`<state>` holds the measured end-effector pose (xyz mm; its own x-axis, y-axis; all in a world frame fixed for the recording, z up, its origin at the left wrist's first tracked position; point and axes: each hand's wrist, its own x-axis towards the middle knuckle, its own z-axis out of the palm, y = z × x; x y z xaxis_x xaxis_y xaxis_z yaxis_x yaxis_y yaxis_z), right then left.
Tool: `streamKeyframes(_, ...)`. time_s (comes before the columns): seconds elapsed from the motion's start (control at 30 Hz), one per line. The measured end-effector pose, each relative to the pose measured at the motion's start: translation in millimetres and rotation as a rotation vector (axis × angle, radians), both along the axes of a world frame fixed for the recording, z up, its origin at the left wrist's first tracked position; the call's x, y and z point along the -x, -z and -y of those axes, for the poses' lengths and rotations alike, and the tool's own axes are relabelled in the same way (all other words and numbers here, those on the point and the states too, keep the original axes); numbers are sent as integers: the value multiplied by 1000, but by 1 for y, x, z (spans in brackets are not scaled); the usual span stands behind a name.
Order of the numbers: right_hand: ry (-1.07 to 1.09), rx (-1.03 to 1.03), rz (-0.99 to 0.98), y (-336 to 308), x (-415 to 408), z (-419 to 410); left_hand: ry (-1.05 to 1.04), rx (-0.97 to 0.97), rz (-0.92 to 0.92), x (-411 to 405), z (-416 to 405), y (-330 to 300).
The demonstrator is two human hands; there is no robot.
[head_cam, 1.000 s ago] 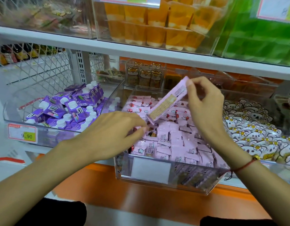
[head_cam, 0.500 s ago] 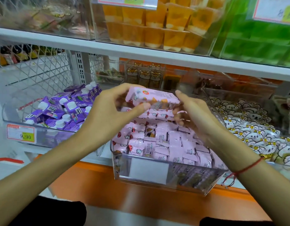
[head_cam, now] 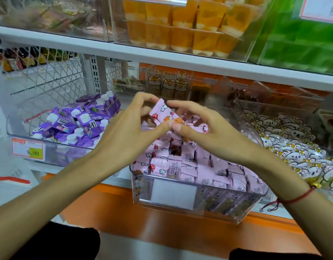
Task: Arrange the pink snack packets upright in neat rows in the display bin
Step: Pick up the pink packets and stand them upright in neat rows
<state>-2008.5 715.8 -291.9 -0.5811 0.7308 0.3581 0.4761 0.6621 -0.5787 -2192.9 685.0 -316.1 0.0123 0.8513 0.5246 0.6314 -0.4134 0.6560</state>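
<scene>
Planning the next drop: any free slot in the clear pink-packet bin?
Clear plastic display bin looks crowded: pink snack packets fill the front rows wall to wall. Behind, both hands, left hand and right hand, holding one pink packet, hide any gap.

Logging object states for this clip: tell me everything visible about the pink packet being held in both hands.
The pink packet is a glossy, film-like wrapper printed with white clouds, red strawberries and an orange cartoon figure. It is tilted, one corner pointing up, held in the air above the clear display bin of similar pink packets. The left hand pinches it from the left, the right hand from the right; their thumbs meet across its front. Fingers hide part of it. It looks sealed and slightly crumpled.
</scene>
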Motion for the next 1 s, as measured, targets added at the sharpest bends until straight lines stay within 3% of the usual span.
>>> streamKeyframes(0.2, 40, -11, -96, 4, -6, -5, 95, 8, -5, 3, -2, 5)
streamKeyframes(0.37, 345, 211, -498, 12, -9, -18, 143, -49, -438, 15, 0, 5)
streamKeyframes(0.47, 382, 345, -628, 25, -2, -17, 251, -10, -767, 17, 0, 7)
streamKeyframes(0.57, 357, 238, -456, 35, 7, -13, 245, -59, -866, 18, -1, 9)
streamKeyframes(0.87, 313, -233, 308, 35, 2, -12, 203, -88, -865, 18, -4, 12)
streamKeyframes(1.0, 245, -75, 392, 35, 0, -15, 170, -114, -915, 17, -4, 14)
